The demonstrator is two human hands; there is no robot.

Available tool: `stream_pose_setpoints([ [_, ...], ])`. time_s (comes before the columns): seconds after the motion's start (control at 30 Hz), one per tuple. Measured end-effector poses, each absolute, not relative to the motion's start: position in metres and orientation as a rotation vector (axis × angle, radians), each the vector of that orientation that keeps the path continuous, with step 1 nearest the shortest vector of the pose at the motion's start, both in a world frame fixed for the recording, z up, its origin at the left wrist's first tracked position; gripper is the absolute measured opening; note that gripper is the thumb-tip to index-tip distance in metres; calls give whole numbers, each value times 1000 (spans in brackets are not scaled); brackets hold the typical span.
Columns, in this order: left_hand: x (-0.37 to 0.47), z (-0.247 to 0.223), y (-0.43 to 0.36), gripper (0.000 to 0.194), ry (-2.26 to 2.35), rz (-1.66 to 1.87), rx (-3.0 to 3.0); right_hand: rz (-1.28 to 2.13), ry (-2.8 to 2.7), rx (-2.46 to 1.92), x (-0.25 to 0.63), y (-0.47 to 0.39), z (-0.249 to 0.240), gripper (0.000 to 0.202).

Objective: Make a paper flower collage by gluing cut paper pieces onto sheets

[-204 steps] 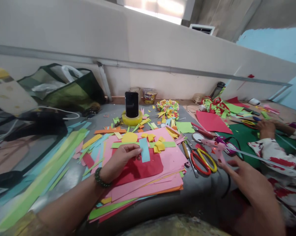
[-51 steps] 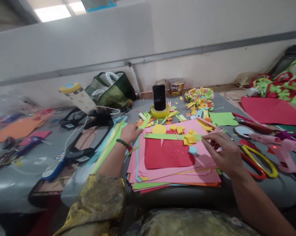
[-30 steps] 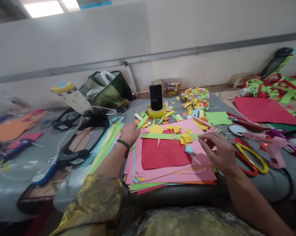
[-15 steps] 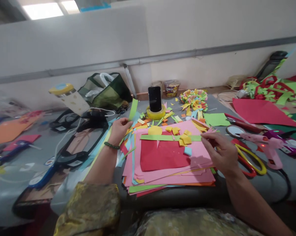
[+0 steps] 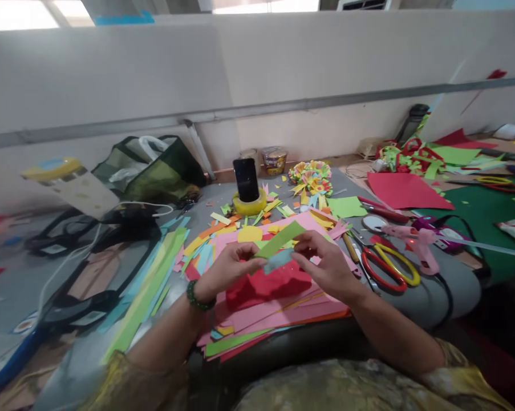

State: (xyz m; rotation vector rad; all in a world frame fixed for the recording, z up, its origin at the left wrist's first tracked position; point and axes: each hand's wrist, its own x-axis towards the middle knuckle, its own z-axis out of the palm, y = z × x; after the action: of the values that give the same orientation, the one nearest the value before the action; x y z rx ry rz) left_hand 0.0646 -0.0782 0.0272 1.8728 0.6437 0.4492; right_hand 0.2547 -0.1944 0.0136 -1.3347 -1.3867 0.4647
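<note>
A: What takes up the most room?

B: The pale wall, right across the back. Then the grey table in front of it

A: And on the table, biggest first?

B: A green bag at the back left, near the wall. Then a paper stack, mostly pink, at the near edge, with a red sheet on top, partly hidden

A: Hidden by what?

B: The hands. The left hand and the right hand face each other above the stack

A: Anything to the right of them?

B: A pink glue gun, and scissors between it and the stack, red and yellow handles toward the person. Farther back are the paper flowers. Left of those a phone stands upright, in or on a yellow roll; I can't tell which

A: So what is in the grip?

B: The left one pinches the near end of a green strip, which slants up between the hands, over the red sheet. A blue strip shows just below it

A: And the right grip?

B: Narrow, at the other end of both strips. Whether it's closed on either, I cannot tell

A: Smallest of all?

B: Paper scraps, strewn around the yellow roll
</note>
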Motion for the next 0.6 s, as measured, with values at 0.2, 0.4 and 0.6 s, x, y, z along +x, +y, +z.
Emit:
stream_pose_setpoints([
  [0.2,24,42,-35,34,1120,392,2251,539,-1184,-1359,270,-205,17,39],
  [0.4,38,40,-55,46,1009,511,2354,647,-1335,-1376,255,-215,10,38],
  [0.6,70,31,-102,36,610,96,2040,458,-1378,-1430,237,-221,-8,34],
])
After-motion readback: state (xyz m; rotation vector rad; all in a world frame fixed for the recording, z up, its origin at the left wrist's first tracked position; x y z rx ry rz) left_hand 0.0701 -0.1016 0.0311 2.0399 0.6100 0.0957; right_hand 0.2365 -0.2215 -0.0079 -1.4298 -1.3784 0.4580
